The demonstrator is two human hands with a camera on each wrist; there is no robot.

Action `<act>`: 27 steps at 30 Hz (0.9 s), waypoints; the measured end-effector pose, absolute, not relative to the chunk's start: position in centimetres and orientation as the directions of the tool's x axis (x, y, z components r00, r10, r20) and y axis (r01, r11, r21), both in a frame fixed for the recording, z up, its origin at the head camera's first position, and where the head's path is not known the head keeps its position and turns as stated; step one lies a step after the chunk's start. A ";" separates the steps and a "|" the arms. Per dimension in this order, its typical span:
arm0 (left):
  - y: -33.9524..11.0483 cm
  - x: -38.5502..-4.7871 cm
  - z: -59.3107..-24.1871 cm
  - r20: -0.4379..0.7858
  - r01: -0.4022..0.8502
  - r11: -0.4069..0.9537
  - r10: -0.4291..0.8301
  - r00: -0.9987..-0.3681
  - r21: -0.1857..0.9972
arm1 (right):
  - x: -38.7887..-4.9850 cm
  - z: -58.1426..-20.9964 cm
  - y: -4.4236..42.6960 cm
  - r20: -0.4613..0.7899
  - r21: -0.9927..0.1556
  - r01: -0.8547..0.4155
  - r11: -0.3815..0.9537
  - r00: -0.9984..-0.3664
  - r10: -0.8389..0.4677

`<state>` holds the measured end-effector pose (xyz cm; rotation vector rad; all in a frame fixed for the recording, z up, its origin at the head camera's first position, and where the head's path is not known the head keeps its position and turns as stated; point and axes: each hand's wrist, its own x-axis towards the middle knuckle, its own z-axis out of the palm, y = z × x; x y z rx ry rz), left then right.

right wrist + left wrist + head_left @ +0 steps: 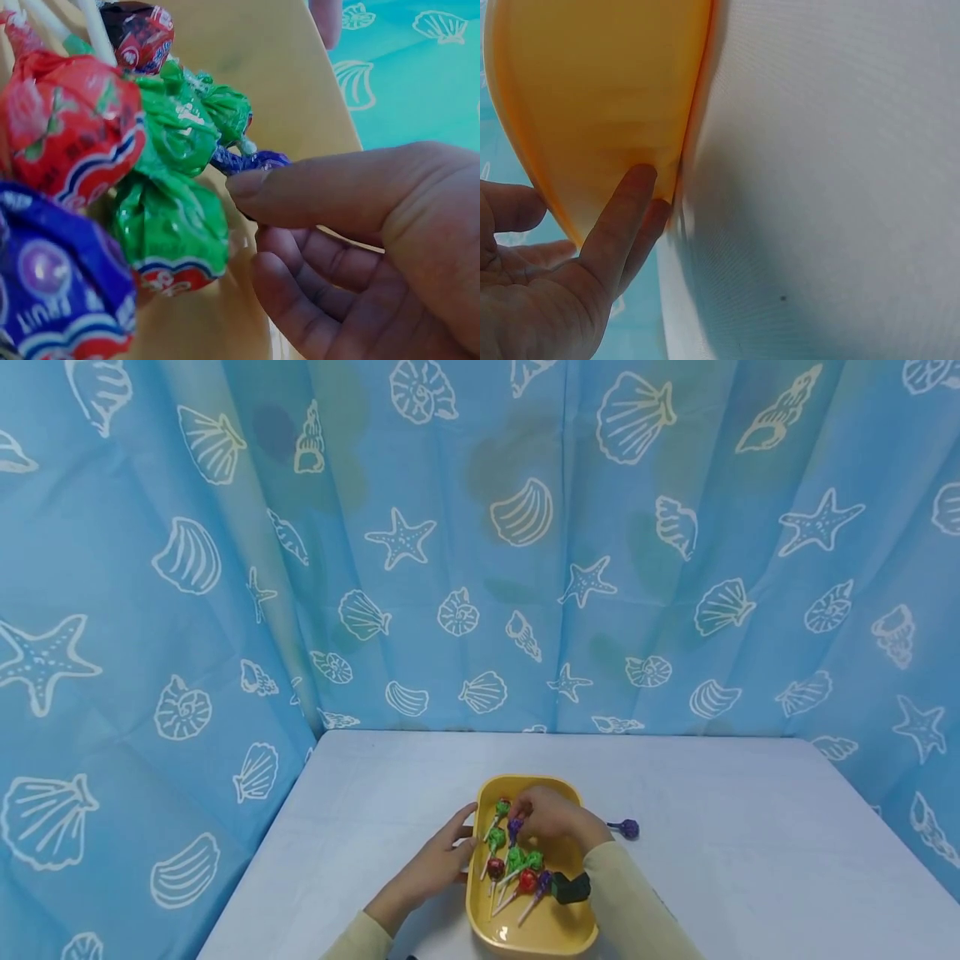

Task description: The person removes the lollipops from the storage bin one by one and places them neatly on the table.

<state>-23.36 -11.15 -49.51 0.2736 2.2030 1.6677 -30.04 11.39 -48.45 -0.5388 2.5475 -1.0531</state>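
My right hand (553, 817) is inside the yellow tray (562, 935), pinching a purple-wrapped lollipop (514, 830) between thumb and fingers. In the right wrist view the thumb covers much of that purple wrapper (232, 160). Along the tray's left side, my left hand (438, 862) touches the outer wall. Its extended fingers (619, 217) rest against the yellow plastic in the left wrist view. Other lollipops lie in the tray with their white sticks: green ones (496, 839), a red one (528, 882), a dark red one (496, 868) and another purple one (544, 882).
One purple lollipop (628, 829) lies on the white tablecloth (742, 843), right of the tray. A dark block (572, 888) shows by the right wrist, over the tray. A blue shell-patterned curtain (465, 568) hangs behind the table and along its sides.
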 end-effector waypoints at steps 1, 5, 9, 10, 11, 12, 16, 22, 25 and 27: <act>-11.2 -23.3 -49.5 -0.165 -0.062 0.276 0.369 -0.914 0.959 | -30.0 -48.3 11.4 -0.149 -0.719 -0.225 0.657 -0.874 -0.462; -11.2 -23.3 -49.6 -0.153 -0.056 0.254 0.382 -0.911 0.966 | -30.0 -47.6 11.5 -0.117 -0.687 -0.261 0.678 -0.881 -0.458; -11.1 -23.4 -49.6 -0.152 -0.052 0.261 0.379 -0.913 0.964 | -30.1 -47.2 11.6 -0.111 -0.657 -0.246 0.713 -0.904 -0.414; -11.1 -23.4 -49.6 -0.153 -0.052 0.265 0.377 -0.914 0.963 | -30.1 -47.2 11.6 -0.112 -0.653 -0.235 0.720 -0.910 -0.398; -11.1 -23.3 -49.6 -0.154 -0.052 0.268 0.375 -0.914 0.962 | -30.1 -47.1 11.7 -0.108 -0.648 -0.230 0.726 -0.916 -0.387; -11.1 -23.3 -49.6 -0.155 -0.053 0.270 0.374 -0.914 0.962 | -30.0 -47.1 11.7 -0.105 -0.648 -0.223 0.728 -0.921 -0.376; -11.2 -23.2 -49.6 -0.154 -0.053 0.266 0.377 -0.913 0.963 | -29.7 -46.6 12.1 -0.076 -0.646 -0.215 0.732 -0.937 -0.342; -11.2 -23.1 -49.7 -0.145 -0.049 0.250 0.384 -0.912 0.967 | -29.1 -46.1 13.1 -0.015 -0.684 -0.231 0.692 -0.944 -0.330; -11.2 -23.2 -49.7 -0.140 -0.047 0.242 0.387 -0.911 0.969 | -29.0 -46.1 13.7 0.019 -0.710 -0.246 0.660 -0.943 -0.331; -11.2 -23.2 -49.7 -0.140 -0.047 0.238 0.391 -0.910 0.970 | -28.9 -46.2 14.0 0.034 -0.726 -0.251 0.641 -0.943 -0.331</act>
